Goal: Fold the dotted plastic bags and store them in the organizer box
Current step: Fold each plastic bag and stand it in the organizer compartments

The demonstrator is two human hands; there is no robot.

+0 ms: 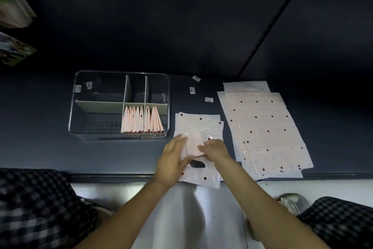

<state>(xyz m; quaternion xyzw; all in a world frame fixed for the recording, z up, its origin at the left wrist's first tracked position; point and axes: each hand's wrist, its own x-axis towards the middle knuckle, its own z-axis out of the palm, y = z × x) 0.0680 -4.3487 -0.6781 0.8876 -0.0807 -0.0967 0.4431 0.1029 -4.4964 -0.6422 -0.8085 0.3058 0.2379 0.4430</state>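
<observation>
**A dotted bag is being folded next to the clear box**

A clear organizer box [119, 105] is seen on the dark table [40, 148]. It is split into parts by grey walls. In the part of the box that is near and to the right, a row of folded bags [142, 120] is stood on edge. The other parts of the box look bare, but for small stickers on the far wall.

Just to the right of the box, one dotted bag [198, 125] is laid flat, with its near end hung a bit over the table edge. A smaller folded piece [193, 145] is held on top of it. The left hand [171, 163] is laid on this piece with its fingers straight and spread. The right hand [216, 149] is set on the other side of the piece, with its fingers curled onto the piece's edge.

Farther right of the box, well apart from it, a stack of flat dotted bags [264, 129] is spread out. Three small labels [209, 99] are seen on the table between the box and the stack.
</observation>
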